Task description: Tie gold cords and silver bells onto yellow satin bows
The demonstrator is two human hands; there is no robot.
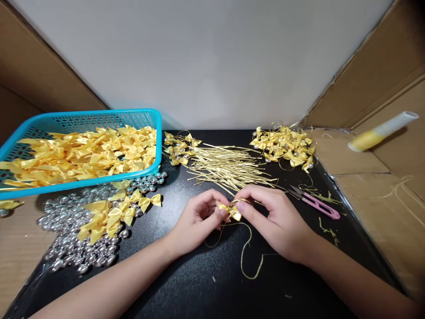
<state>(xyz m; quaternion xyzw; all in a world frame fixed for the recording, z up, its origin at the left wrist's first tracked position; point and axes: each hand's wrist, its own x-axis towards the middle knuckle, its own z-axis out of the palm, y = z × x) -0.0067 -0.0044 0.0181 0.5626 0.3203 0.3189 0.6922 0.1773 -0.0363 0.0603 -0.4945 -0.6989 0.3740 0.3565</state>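
So yeah, the yellow bow (235, 213) is pinched in the left hand (202, 217) over the black table (186, 290), long axis crosswise toward the right hand (274, 219) (just as near, honestly), where gold cord (245, 200) is gripped.

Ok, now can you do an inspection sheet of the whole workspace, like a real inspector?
Surface: black tabletop, small specks on it.
Job's things: held yellow bow; blue basket of more bows, silver beads, gold strands, pile of beaded bows.
Clutter: yellow scraps near pink snips.
Hands: left hand pinches the held bow; right hand seems to pinch a strand beside it.
Cables: nothing seen.
Surroundings: cardboard both sides, pale wall behind, white-and-yellow tube at right.
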